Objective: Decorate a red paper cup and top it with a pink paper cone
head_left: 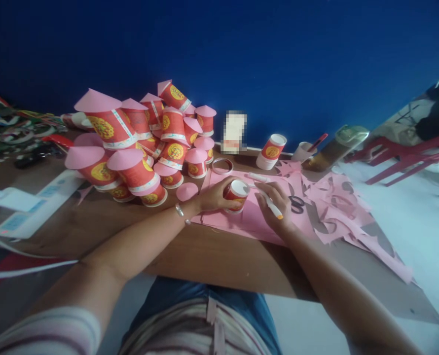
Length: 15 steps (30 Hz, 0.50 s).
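Observation:
My left hand [216,194] is wrapped round a red paper cup [237,198] with a white top face, upright on pink paper sheets [254,217]. In my right hand [276,204] is a white glue pen [270,203] with an orange end, held just right of the cup; whether its tip touches the cup I cannot tell. A small pink paper cone [187,191] lies left of my left hand. Black-handled scissors [297,204] rest on the paper beside my right hand. Behind the cup are a tape roll [222,166] and another white pen [258,177].
A pile of red cups with pink cone tops [145,143] fills the left side. Farther back stand stacked cups [272,152], a cup with a red pen [304,152] and a bottle [334,147]. Pink scraps [345,207] cover the right; a power strip [42,204] lies left.

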Motion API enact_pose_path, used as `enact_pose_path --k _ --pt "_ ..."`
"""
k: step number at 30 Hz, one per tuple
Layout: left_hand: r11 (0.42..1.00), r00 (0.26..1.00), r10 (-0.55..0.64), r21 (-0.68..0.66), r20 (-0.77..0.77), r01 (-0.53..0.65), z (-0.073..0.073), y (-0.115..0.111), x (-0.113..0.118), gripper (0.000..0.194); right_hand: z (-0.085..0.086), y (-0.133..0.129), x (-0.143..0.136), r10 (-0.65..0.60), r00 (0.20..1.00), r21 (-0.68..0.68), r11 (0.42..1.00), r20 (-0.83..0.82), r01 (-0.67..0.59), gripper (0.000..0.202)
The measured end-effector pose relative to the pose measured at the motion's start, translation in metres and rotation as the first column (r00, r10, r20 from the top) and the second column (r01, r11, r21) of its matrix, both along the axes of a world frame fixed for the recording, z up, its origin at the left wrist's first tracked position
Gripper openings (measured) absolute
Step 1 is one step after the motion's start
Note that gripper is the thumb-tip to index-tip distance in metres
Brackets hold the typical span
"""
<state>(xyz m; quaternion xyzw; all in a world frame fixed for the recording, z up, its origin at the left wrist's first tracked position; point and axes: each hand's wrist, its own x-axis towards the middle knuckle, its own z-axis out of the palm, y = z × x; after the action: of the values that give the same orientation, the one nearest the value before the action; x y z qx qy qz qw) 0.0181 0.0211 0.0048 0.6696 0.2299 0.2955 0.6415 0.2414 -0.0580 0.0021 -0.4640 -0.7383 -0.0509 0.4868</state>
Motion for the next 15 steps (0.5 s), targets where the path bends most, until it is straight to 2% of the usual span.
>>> enact_pose_path --k 3,7,9,15 --pt "0.997 1.000 0.019 0.072 -0.017 -0.018 -0.0011 0.0007 -0.0008 0.067 -0.0014 0.0016 0.0015 0.006 0.999 -0.016 1.000 -0.032 -0.006 0.019" --pt "0.992 0.999 0.023 0.125 -0.044 -0.018 -0.0003 0.0014 -0.0034 0.058 -0.0007 0.0024 0.0021 0.032 0.997 -0.081 0.996 -0.074 -0.038 0.017" --pt "0.993 0.998 0.015 0.116 -0.053 -0.008 0.0003 0.0018 -0.0045 0.059 -0.0009 0.0027 0.0020 0.035 0.995 -0.123 0.991 -0.092 -0.046 0.017" --pt "0.997 0.995 -0.075 0.023 -0.065 0.077 0.0006 0.0067 -0.0046 0.080 -0.0070 0.0052 0.0040 0.036 0.988 -0.190 0.980 -0.151 -0.065 0.018"
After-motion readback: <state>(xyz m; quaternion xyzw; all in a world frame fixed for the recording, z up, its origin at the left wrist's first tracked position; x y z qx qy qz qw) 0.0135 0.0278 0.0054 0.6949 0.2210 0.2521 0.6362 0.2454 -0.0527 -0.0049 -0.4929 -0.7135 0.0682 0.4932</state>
